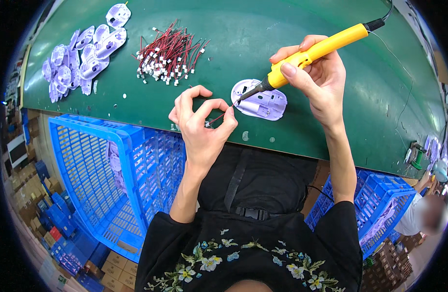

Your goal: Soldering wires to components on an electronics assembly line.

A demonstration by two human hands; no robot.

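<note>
My right hand (pixel 317 73) is wrapped round a yellow soldering iron (pixel 331 43), its dark tip slanting down to the left. That tip meets the left part of a pale lilac plastic shell (pixel 265 106) lying on the green table. From the left, my left hand (pixel 200 117) pinches a thin red-and-black wire lead (pixel 217 118) between thumb and forefinger. The lead's end is at the shell's left edge, close to the iron's tip. Its white connector (pixel 208 124) hangs below the fingers.
A pile of red-and-black leads with white connectors (pixel 168 56) lies beyond my left hand. Lilac shells (pixel 93 61) are heaped at the far left. Blue crates (pixel 129 170) stand below the table edge on both sides. A green spool stand (pixel 417 158) is at the right, near another person (pixel 413 214).
</note>
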